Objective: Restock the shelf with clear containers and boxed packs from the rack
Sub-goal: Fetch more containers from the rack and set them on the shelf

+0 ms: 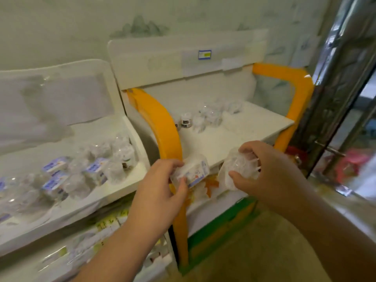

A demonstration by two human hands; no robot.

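My left hand (160, 192) grips a small white boxed pack (193, 173) with blue print, held in front of the orange-framed rack. My right hand (262, 171) is closed around a clear container (239, 169) with white contents, just off the front edge of the rack's white shelf (234, 135). At the back of that shelf stand several clear containers (211, 117) and one small white jar (186, 121). To the left, the white display shelf (85, 202) carries several clear containers (120, 151) and blue-and-white boxed packs (95, 171).
The rack's orange frame (162, 127) curves between the two units, right beside my left hand. A metal-framed glass door (345, 94) with a handle stands at the right. A lower tier (101, 237) under the left shelf holds more packaged goods. Tan floor lies below.
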